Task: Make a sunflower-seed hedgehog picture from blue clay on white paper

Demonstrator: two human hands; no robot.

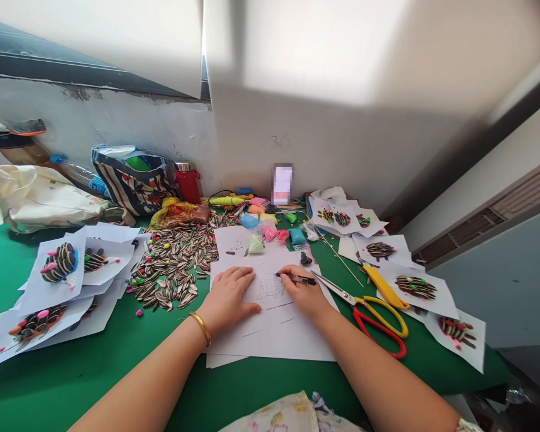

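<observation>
My right hand (303,292) grips a black pen (303,279), its tip over a small line drawing (269,288) of an animal with a patterned body. The drawing is on a white sheet of paper (274,336) that overlaps other sheets. My left hand (231,294) lies flat on the paper to the left of the drawing, fingers spread, a gold bangle at the wrist. Scissors (378,312) with red and yellow handles lie just right of the paper. A heap of striped sunflower seeds (171,264) spreads to the left.
Seed-decorated paper cards are stacked at left (63,288) and right (416,287). Behind the paper lie bags of coloured clay (270,231), a yellow utility knife (387,288) sits by the scissors, and a red bottle (188,183), striped bag (132,180) and propped phone (282,185) stand along the wall.
</observation>
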